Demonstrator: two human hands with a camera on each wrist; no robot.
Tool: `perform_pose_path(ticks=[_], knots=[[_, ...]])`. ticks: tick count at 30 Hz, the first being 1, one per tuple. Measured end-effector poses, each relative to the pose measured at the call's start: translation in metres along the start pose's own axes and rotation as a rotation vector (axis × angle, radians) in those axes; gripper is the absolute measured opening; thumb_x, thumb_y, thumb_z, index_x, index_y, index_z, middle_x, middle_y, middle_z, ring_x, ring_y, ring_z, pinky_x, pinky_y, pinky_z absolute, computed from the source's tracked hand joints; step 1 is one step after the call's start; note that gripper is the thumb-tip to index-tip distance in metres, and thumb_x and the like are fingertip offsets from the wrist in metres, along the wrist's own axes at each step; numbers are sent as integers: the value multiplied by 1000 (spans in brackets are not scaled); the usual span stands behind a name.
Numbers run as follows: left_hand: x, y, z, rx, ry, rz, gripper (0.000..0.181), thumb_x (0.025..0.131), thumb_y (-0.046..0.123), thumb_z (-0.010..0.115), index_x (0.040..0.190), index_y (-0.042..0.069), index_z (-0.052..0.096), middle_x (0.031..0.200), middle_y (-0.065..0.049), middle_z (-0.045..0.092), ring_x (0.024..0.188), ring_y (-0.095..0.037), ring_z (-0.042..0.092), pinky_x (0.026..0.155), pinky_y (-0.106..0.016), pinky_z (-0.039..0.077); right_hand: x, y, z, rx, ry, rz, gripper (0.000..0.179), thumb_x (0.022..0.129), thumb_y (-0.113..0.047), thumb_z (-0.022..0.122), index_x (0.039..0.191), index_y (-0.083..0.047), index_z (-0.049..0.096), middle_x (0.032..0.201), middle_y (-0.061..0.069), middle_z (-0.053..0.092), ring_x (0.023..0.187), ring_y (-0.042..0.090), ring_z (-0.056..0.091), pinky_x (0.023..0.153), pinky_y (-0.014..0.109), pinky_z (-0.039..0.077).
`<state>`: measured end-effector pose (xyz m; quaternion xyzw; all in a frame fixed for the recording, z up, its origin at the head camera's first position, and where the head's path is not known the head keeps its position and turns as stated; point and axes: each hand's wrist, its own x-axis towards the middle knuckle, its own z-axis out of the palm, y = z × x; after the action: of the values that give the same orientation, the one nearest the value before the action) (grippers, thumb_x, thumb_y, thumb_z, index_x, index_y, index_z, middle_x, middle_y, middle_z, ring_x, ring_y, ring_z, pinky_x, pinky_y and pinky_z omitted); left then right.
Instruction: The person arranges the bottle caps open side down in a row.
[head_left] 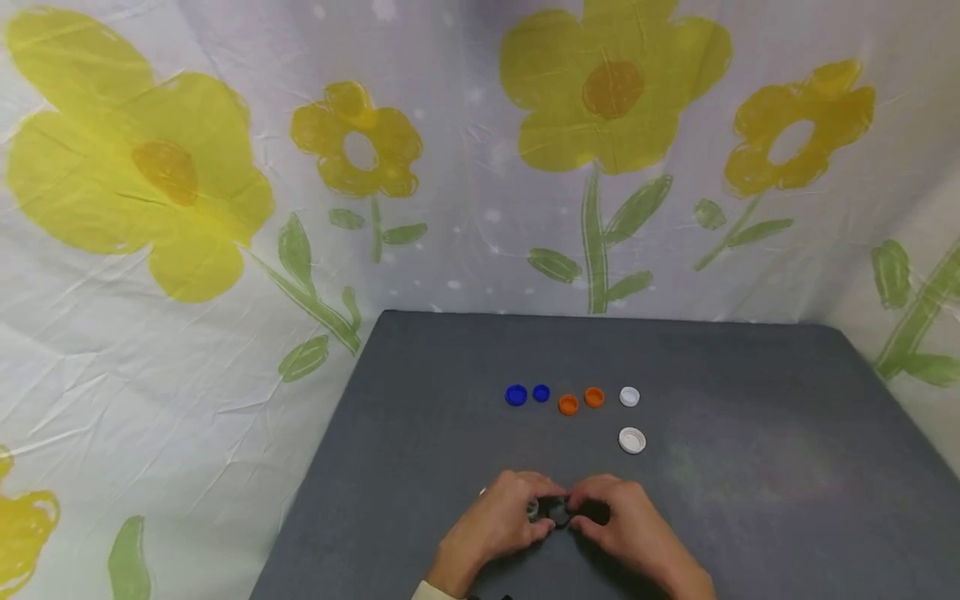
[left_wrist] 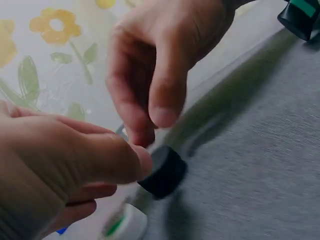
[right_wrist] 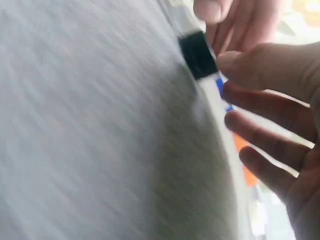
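A small round black cap (head_left: 559,513) is between my two hands near the front of the table. My left hand (head_left: 501,514) pinches its left side with thumb and forefinger. In the left wrist view the left thumb lies over the edge of the black cap (left_wrist: 164,172). Curved beside its other side is my right hand (head_left: 626,521). The right wrist view has the right thumb tip at the edge of the black cap (right_wrist: 198,54), the other fingers spread loosely. A white cap with green inside (left_wrist: 127,223) lies close to the left fingers.
Farther back lie two blue caps (head_left: 516,395), two orange caps (head_left: 568,405) and two white caps (head_left: 632,440). A flower-patterned curtain (head_left: 465,250) hangs behind the dark grey table (head_left: 420,417). A black object with a green band (left_wrist: 299,19) appears in the left wrist view's upper corner.
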<state>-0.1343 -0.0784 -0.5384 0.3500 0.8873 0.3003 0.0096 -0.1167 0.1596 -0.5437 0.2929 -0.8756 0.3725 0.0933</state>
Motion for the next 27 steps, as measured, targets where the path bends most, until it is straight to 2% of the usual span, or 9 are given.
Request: perform_pose_path(ticks=[2, 7, 12, 14, 16, 18, 21, 24, 27], knots=[[5, 0, -5, -16, 16, 15, 36, 89, 10, 90, 124, 13, 83, 120, 3, 82, 114, -7, 75, 101, -23, 59, 1, 1, -8, -18, 50, 13, 32, 78, -3, 96, 96, -25, 81, 104, -13, 80, 99, 9, 76, 86, 32, 63], [26, 3, -19, 10, 87, 20, 39, 91, 14, 90, 128, 9, 81, 127, -2, 81, 121, -13, 76, 106, -29, 60, 9, 8, -31, -109, 181, 64, 34, 78, -3, 97, 104, -21, 83, 107, -12, 82, 100, 14, 79, 86, 35, 64], [52, 9, -28, 12, 132, 45, 42, 93, 18, 90, 133, 9, 79, 132, -4, 80, 124, -16, 75, 106, -29, 60, 13, 16, -52, -176, 275, 127, 38, 78, -4, 97, 112, -17, 85, 110, -6, 84, 103, 23, 81, 89, 12, 56], [62, 12, -31, 16, 145, 56, 44, 93, 19, 89, 135, 10, 78, 134, -4, 79, 126, -17, 75, 107, -30, 59, 15, 20, -59, -192, 301, 144, 40, 79, -5, 97, 115, -16, 85, 112, -3, 85, 105, 26, 81, 90, 10, 54], [73, 15, -34, 17, 150, 59, 46, 94, 22, 89, 137, 11, 77, 136, -4, 78, 127, -18, 74, 108, -30, 59, 17, 22, -65, -196, 315, 160, 41, 81, -6, 96, 119, -16, 85, 114, 1, 85, 105, 29, 81, 90, 18, 59], [83, 19, -36, 9, 146, 55, 48, 95, 24, 88, 140, 12, 76, 138, -4, 77, 129, -18, 73, 109, -30, 58, 20, 25, -70, -201, 322, 180, 42, 82, -8, 95, 122, -16, 84, 117, 5, 85, 102, 31, 81, 87, 34, 64], [96, 23, -34, 0, 116, 48, 50, 97, 27, 86, 143, 14, 74, 141, -3, 76, 130, -18, 73, 110, -29, 58, 23, 27, -76, -193, 326, 191, 42, 84, -9, 94, 124, -15, 84, 118, 11, 84, 98, 34, 81, 82, 56, 65], [106, 25, -29, -16, 90, 43, 50, 98, 27, 86, 145, 14, 73, 141, -3, 76, 128, -17, 74, 108, -28, 58, 24, 31, -79, -180, 326, 198, 42, 86, -9, 94, 126, -12, 83, 119, 14, 83, 99, 36, 80, 83, 63, 63], [115, 26, -22, -25, 90, 49, 49, 97, 24, 86, 143, 12, 74, 138, -3, 78, 124, -17, 75, 106, -27, 59, 23, 36, -80, -162, 326, 228, 44, 86, -9, 94, 128, -10, 82, 119, 15, 83, 103, 39, 79, 85, 65, 62]])
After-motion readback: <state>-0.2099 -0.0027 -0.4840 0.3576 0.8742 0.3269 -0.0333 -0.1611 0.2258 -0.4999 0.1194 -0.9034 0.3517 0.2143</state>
